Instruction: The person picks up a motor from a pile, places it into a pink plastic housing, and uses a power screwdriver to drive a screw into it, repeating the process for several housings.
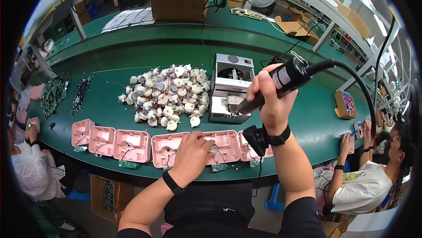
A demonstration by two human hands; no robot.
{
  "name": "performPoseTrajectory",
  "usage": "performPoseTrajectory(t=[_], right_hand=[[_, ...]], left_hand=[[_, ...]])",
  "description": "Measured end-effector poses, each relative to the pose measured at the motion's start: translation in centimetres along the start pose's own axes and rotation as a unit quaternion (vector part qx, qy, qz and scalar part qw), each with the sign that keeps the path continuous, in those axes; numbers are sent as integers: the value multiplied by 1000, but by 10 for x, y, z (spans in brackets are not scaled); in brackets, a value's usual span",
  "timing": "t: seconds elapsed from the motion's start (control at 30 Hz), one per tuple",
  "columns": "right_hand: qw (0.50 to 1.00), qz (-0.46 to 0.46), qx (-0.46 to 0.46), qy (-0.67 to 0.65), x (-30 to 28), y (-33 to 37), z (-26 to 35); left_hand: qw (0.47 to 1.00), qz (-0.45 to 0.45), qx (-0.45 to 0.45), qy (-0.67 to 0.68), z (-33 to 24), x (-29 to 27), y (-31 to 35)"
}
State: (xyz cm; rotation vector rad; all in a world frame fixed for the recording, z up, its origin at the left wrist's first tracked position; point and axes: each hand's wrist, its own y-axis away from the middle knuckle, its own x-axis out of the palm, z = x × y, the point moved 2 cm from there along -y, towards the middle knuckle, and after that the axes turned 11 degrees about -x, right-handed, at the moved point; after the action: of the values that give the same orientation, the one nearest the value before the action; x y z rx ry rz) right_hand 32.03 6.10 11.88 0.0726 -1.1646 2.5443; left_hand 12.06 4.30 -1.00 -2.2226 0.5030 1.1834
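My right hand (278, 99) is wrapped round a black corded electric screwdriver (288, 77). Its tapered tip meets the front of a silver and grey screw feeder (220, 87). My left hand (192, 156) bends its fingers over a pink plastic shell (229, 143), closed against a small greyish round part (213, 148) inside it; the fingers partly cover that part. Another pink shell (165, 143) sits under the left side of this hand. Several more stand in a row, with green circuit boards (128, 164) hanging on wires along their near edge.
Behind the shells lies a heap of white motors (169, 90). Dark boards (55, 94) and a pile of small black parts (81, 95) are at the left. A small box (346, 104) is at the right. Co-workers sit at both sides, one white-shirted (365, 181). The screwdriver cord (351, 69) arcs rightward.
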Motion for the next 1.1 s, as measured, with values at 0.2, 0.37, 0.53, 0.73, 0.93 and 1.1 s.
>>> performPoseTrajectory(t=[0.2,0.37,0.53,0.73,0.93,1.1], right_hand=[[998,-7,28,56,-9,-14,-22],[997,-18,73,-18,-9,1,-9],[987,7,106,-123,16,38,28],[984,120,93,-97,36,75,20],[979,152,108,-79,38,88,0],[981,158,101,-48,40,92,-10]], left_hand=[[999,15,-9,39,0,-13,3],[999,47,-22,7,30,-44,11],[993,102,-30,-44,43,-45,17],[992,110,-40,-36,45,-46,17],[994,100,-35,-35,47,-48,21],[994,98,-34,-39,48,-52,20]])
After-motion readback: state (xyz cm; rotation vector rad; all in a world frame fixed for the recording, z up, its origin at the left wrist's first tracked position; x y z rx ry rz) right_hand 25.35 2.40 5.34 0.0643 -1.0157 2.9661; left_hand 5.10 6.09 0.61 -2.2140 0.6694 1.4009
